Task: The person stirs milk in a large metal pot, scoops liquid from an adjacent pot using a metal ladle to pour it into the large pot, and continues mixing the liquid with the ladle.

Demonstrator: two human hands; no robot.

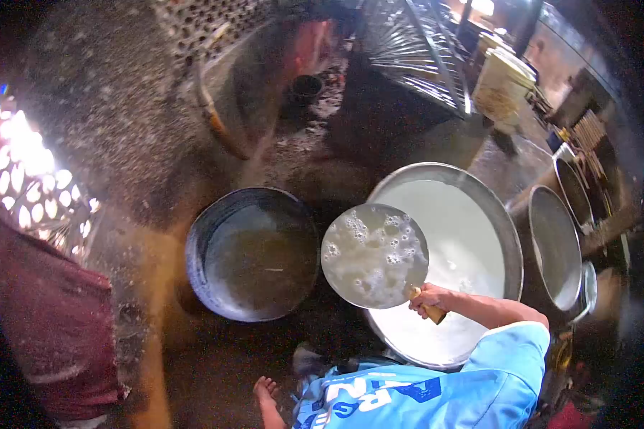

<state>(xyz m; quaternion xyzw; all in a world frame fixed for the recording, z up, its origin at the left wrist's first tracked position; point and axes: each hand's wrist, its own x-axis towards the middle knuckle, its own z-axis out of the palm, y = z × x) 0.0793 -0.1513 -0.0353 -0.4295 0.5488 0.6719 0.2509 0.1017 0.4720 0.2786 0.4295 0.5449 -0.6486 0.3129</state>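
Ladle in right hand (left half-curled)

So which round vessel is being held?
The frothy pan: the right hand grips its wooden handle. Neither the dark pot nor the larger basin of milky liquid is held.

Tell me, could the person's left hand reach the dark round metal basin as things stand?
Probably yes: the left hand looks empty, and nothing visible blocks its way to the dark round metal basin.
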